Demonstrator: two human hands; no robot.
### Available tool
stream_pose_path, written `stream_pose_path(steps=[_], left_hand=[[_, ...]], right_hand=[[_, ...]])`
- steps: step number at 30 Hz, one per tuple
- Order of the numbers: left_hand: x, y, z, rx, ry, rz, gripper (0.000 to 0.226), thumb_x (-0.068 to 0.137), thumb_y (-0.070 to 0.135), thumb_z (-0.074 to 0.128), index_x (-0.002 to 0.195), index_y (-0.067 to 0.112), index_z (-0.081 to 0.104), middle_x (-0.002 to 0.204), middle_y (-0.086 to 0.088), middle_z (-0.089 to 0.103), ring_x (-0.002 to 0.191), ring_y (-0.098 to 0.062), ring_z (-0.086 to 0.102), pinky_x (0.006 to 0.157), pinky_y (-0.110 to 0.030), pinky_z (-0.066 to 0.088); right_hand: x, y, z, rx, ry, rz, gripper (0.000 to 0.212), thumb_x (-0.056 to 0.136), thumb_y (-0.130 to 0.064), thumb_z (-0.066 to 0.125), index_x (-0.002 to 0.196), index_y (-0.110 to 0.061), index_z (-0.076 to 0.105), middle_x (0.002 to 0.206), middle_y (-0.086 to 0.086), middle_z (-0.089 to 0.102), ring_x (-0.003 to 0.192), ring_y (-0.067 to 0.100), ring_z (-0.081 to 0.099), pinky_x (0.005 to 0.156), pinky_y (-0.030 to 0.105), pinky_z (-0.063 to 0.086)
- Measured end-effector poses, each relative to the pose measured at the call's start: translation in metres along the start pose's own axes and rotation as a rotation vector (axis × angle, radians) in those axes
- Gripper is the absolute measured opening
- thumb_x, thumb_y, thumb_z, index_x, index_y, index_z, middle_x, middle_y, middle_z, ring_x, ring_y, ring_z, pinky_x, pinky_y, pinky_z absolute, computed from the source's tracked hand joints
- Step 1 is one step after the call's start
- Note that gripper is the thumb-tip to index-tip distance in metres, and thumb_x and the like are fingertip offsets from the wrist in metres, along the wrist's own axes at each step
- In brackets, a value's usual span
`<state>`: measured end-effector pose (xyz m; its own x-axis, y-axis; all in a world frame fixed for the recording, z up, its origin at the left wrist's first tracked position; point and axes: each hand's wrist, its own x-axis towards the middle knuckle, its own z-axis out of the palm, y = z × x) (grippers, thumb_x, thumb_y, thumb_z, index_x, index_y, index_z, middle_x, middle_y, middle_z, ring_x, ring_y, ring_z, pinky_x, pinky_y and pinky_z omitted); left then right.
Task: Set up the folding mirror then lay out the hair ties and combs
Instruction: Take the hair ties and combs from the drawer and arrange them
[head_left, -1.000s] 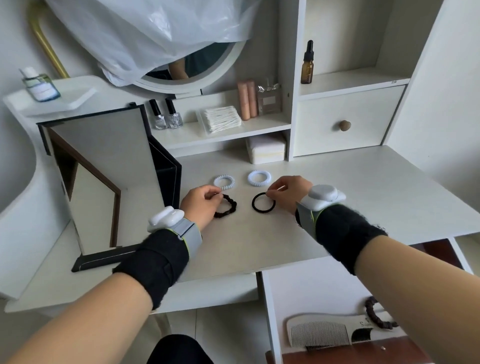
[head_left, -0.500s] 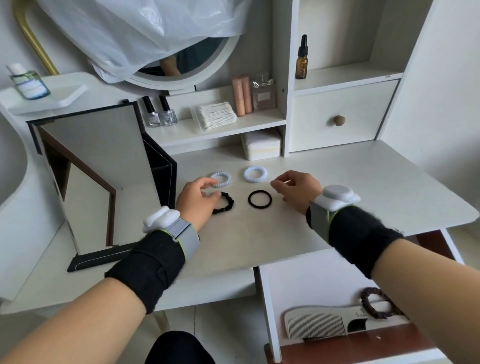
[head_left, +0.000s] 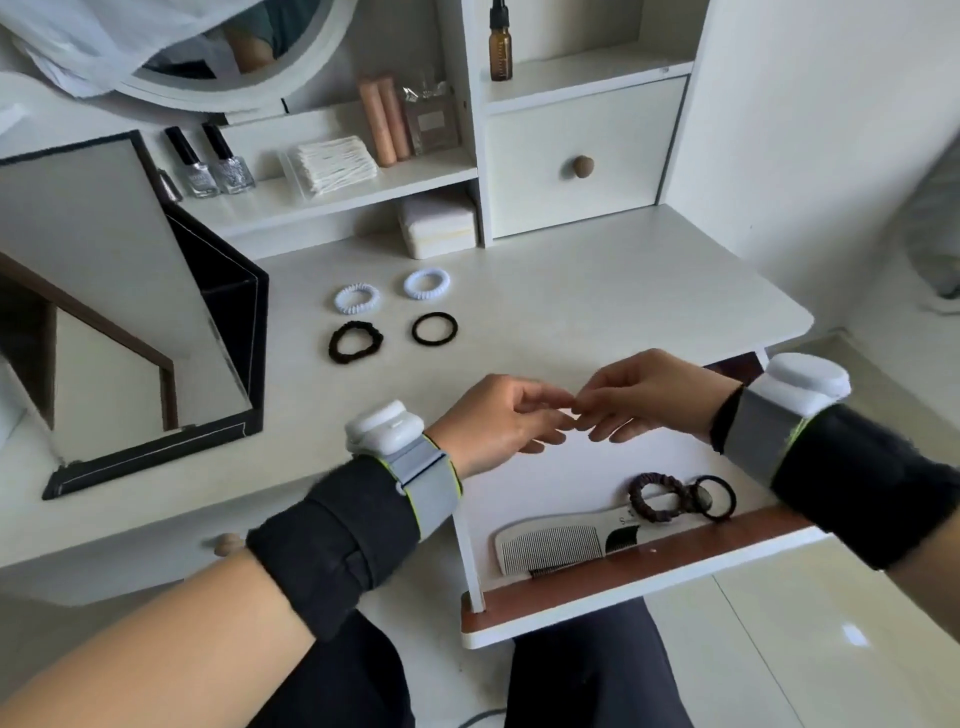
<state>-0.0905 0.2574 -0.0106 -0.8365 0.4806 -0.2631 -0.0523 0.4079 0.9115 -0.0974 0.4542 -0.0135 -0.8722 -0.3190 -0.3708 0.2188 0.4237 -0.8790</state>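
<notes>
The folding mirror (head_left: 119, 322) stands upright and unfolded at the left of the desk. Two pale spiral hair ties (head_left: 356, 299) (head_left: 427, 283) lie in a row on the desk, with a black scrunchie (head_left: 355, 341) and a thin black hair tie (head_left: 435, 328) in front of them. My left hand (head_left: 501, 421) and my right hand (head_left: 649, 397) hover empty over the desk's front edge, fingertips nearly touching, fingers apart. In the pulled-out drawer (head_left: 623, 587) below lie a white comb (head_left: 566, 543), a brown scrunchie (head_left: 660, 496) and a thin black tie (head_left: 717, 498).
A shelf unit at the back holds nail polish bottles (head_left: 213, 169), cotton swabs (head_left: 332, 166), pink tubes (head_left: 384, 122), a brown dropper bottle (head_left: 501, 49) and a small drawer with a knob (head_left: 583, 167). A white box (head_left: 439, 228) sits under the shelf. A round mirror (head_left: 228, 57) hangs behind.
Both hands have let go of the black ties and drawn back toward the desk's front edge, over the drawer. The camera has tilted downward, so the drawer shows more fully.
</notes>
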Motion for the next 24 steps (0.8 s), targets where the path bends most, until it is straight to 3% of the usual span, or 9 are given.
stream_pose_path(steps=[5,8,10,13,15,18,20,24], left_hand=[[0.008,-0.034,0.034,0.108,-0.124,-0.172,0.026,0.088,0.012,0.053,0.113,0.010,0.061,0.093,-0.004,0.064,0.080,-0.013,0.060,0.069,-0.019,0.048],[0.014,-0.053,0.049,0.137,-0.153,-0.287,0.030,0.089,0.014,0.055,0.118,0.008,0.059,0.082,-0.002,0.060,0.071,-0.008,0.056,0.064,-0.018,0.045],[0.018,-0.061,0.054,0.181,-0.176,-0.310,0.031,0.089,0.016,0.054,0.119,0.010,0.058,0.089,-0.005,0.061,0.072,-0.006,0.055,0.065,-0.017,0.045],[0.024,-0.067,0.060,0.218,-0.192,-0.309,0.030,0.089,0.018,0.054,0.119,0.013,0.058,0.108,-0.013,0.065,0.085,-0.013,0.058,0.072,-0.022,0.047],[0.028,-0.068,0.063,0.218,-0.193,-0.305,0.030,0.089,0.018,0.054,0.119,0.014,0.059,0.115,-0.014,0.065,0.089,-0.015,0.058,0.073,-0.023,0.047],[0.033,-0.068,0.069,0.212,-0.186,-0.292,0.030,0.088,0.017,0.053,0.118,0.014,0.059,0.102,-0.011,0.064,0.086,-0.015,0.058,0.068,-0.021,0.047],[0.037,-0.068,0.073,0.212,-0.194,-0.288,0.031,0.088,0.017,0.053,0.119,0.014,0.058,0.100,-0.007,0.062,0.085,-0.016,0.059,0.074,-0.025,0.048],[0.042,-0.066,0.082,0.226,-0.207,-0.271,0.045,0.088,0.022,0.057,0.130,0.013,0.046,0.122,-0.013,0.060,0.097,-0.023,0.062,0.086,-0.034,0.050]], right_hand=[[-0.004,0.051,-0.002,-0.318,0.042,0.124,0.012,0.082,-0.021,0.065,0.077,-0.030,0.071,0.078,-0.012,0.073,0.070,0.003,0.066,0.068,0.016,0.052],[0.000,0.079,-0.010,-0.565,0.102,0.215,0.016,0.076,-0.022,0.070,0.087,-0.033,0.069,0.087,-0.012,0.067,0.085,0.009,0.063,0.077,0.018,0.043],[0.003,0.094,-0.015,-0.671,0.101,0.289,0.024,0.073,-0.024,0.072,0.096,-0.029,0.070,0.095,-0.010,0.068,0.094,0.013,0.064,0.077,0.019,0.044],[0.005,0.109,-0.023,-0.810,0.062,0.367,0.024,0.069,-0.030,0.073,0.093,-0.031,0.068,0.094,-0.011,0.068,0.089,0.014,0.064,0.073,0.019,0.045],[0.005,0.117,-0.028,-0.833,0.070,0.384,0.017,0.067,-0.033,0.073,0.082,-0.034,0.065,0.091,-0.011,0.069,0.081,0.012,0.061,0.070,0.018,0.042],[0.002,0.122,-0.031,-0.838,0.095,0.387,0.008,0.068,-0.034,0.070,0.070,-0.034,0.062,0.089,-0.009,0.072,0.079,0.013,0.063,0.070,0.020,0.048],[-0.001,0.121,-0.030,-0.819,0.124,0.362,0.006,0.070,-0.032,0.067,0.070,-0.033,0.062,0.088,-0.007,0.072,0.083,0.016,0.066,0.073,0.024,0.052],[-0.004,0.112,-0.023,-0.505,0.130,0.261,0.008,0.071,-0.028,0.071,0.069,-0.030,0.064,0.071,-0.004,0.072,0.065,0.011,0.065,0.061,0.019,0.051]])
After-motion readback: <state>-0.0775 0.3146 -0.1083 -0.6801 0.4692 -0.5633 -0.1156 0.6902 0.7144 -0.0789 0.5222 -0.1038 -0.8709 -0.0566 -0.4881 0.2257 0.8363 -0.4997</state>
